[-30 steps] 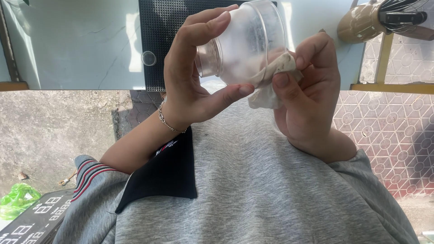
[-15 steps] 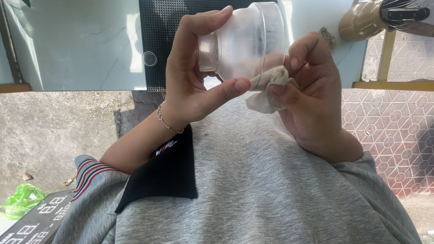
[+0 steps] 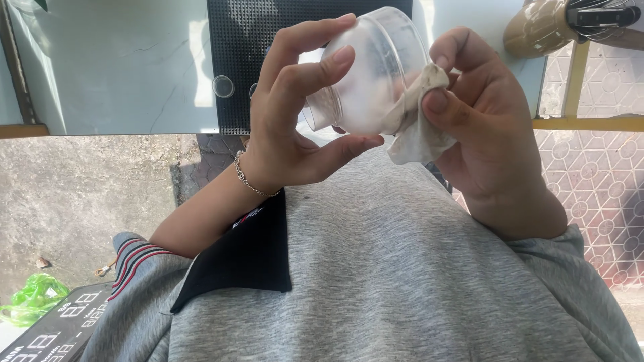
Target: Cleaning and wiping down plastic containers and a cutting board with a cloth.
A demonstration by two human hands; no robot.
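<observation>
Clear plastic jar (image 3: 372,70), soiled cloth (image 3: 416,124), black mesh panel (image 3: 268,40) behind

Far below and to the left of the left hand's grip, at the bottom-left corner of the view, lay a flat dark rectangular panel with pale segmented digit marks (image 3: 47,338), a display or sign board, tilted and cut off by the frame edge. Just above it, at the left edge, sat a crumpled bright green plastic bag (image 3: 30,299) on the concrete ground. Well above and to the right of the right hand's grip, a tan roll of packing tape (image 3: 537,28) showed at the top edge.
</observation>
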